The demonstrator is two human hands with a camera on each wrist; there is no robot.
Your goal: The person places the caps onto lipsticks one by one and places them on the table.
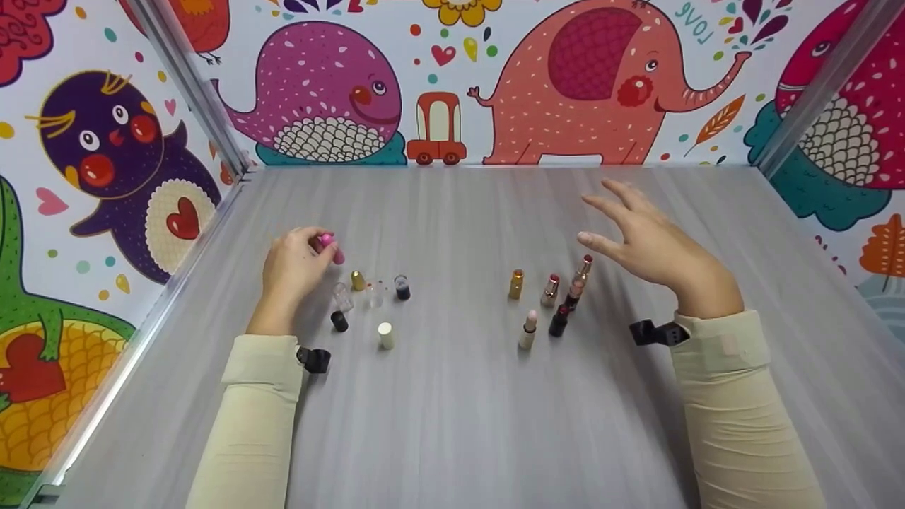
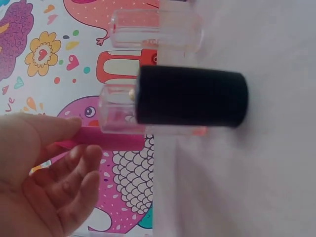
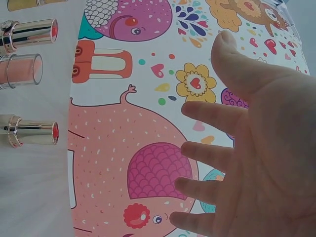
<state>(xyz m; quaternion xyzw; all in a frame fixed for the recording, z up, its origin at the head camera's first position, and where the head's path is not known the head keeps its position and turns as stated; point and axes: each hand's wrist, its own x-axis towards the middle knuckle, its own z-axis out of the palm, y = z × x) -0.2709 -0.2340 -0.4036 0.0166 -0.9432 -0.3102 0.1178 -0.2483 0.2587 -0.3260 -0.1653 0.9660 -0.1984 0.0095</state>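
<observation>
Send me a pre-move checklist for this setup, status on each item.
1. Left hand grip: ok, thumb and fingers pinch the pink tube.
2. Pink tube off the table: ok, its lower end shows above the tabletop in the left wrist view.
3. Right hand free: ok, fingers spread, holding nothing.
4. Black cap and cream cap upright: ok, both standing.
5. Pale pink lipstick uncapped: ok, tip exposed.
6. Open end of pink tube: cannot tell, no view shows it clearly.
</observation>
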